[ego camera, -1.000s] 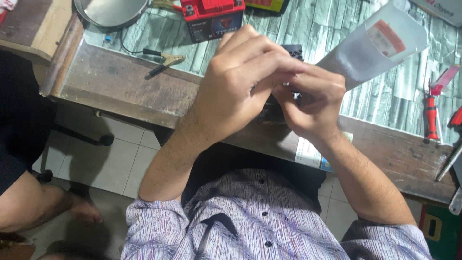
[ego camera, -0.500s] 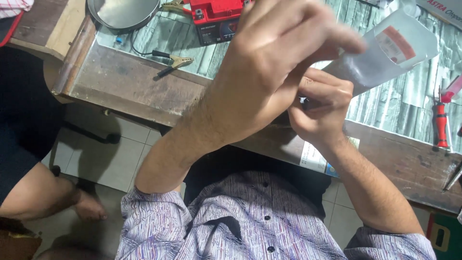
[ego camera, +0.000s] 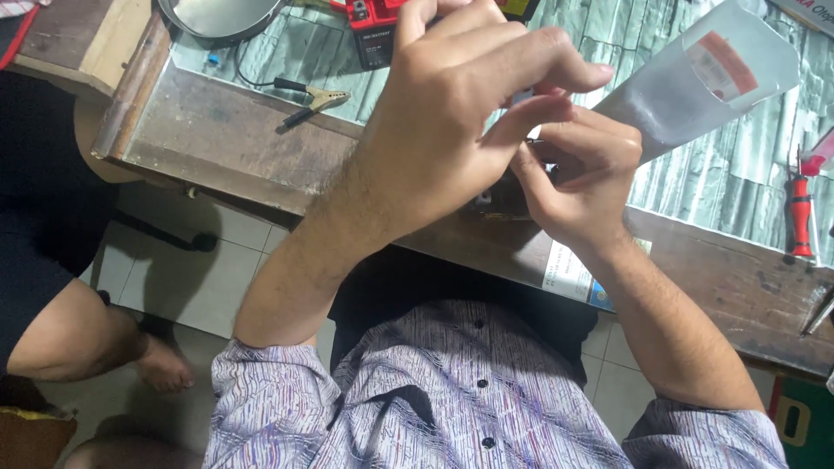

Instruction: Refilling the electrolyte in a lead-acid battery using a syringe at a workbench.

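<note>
My left hand [ego camera: 460,113] is raised close to the camera, its fingers stretched to the right and their tips meeting my right hand [ego camera: 573,174]. My right hand is curled shut around a small dark object [ego camera: 497,201], of which only an edge shows below the fingers. What my left fingers pinch is hidden. Both hands hover over the front edge of a wooden table [ego camera: 243,152]. A translucent plastic pouch [ego camera: 695,78] with a red label reaches up and right from behind my right hand.
A red and black box-shaped battery [ego camera: 382,26], a round metal dish [ego camera: 221,13] and a crocodile clip on a wire [ego camera: 317,100] lie at the back. A red-handled screwdriver [ego camera: 799,217] lies at right. Another person's leg [ego camera: 78,339] stands at left.
My left hand has lifted toward the camera and spread its fingers over the right hand. The right hand has kept its grip in about the same place.
</note>
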